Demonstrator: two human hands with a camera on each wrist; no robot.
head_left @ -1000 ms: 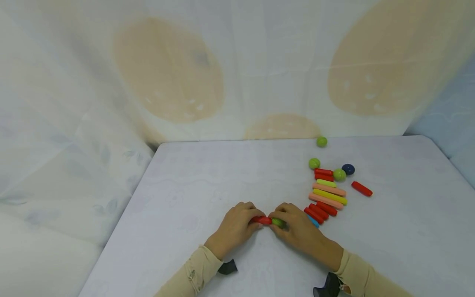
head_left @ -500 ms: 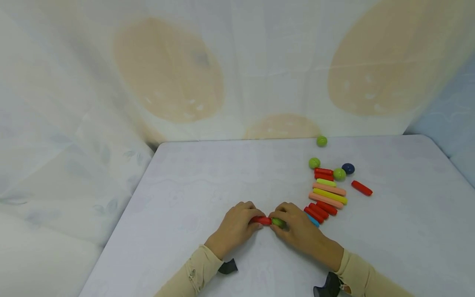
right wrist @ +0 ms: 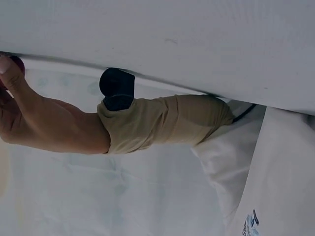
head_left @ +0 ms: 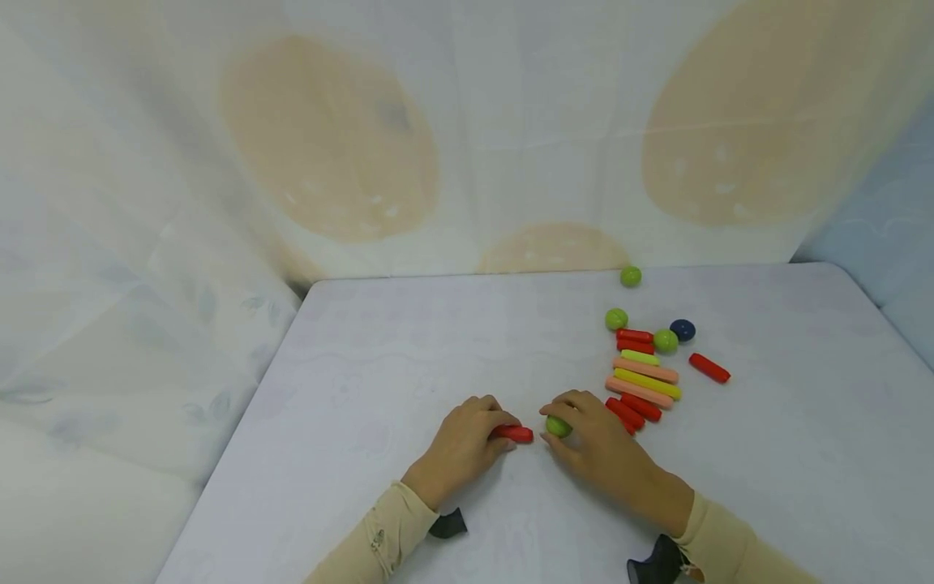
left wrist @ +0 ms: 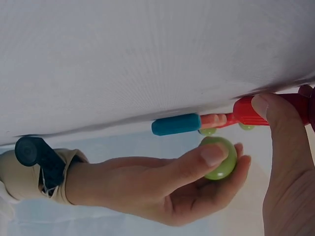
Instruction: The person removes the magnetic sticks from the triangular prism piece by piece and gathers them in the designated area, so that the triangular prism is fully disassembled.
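My left hand (head_left: 467, 442) pinches a short red stick (head_left: 515, 433) against the white table (head_left: 379, 365); its thumb (left wrist: 280, 128) lies over the red stick (left wrist: 248, 110) in the left wrist view. My right hand (head_left: 594, 442) grips a green ball (head_left: 558, 426) just right of the stick, a small gap between them. The left wrist view shows the green ball (left wrist: 219, 157) held between thumb and fingers of the right hand (left wrist: 197, 182). The right wrist view shows only the left hand (right wrist: 19, 108) and its beige sleeve (right wrist: 162, 120).
A row of red, orange, yellow and green sticks (head_left: 642, 377) lies right of my right hand, with a blue stick (left wrist: 175, 124) at its near end. Green balls (head_left: 616, 319), a dark blue ball (head_left: 683, 329), a lone red stick (head_left: 709, 367) and another green ball (head_left: 631, 276) lie farther back.
The green ball was against the red stick's end; my right hand has now pulled it up and to the right, leaving a gap. The left hand stays put.
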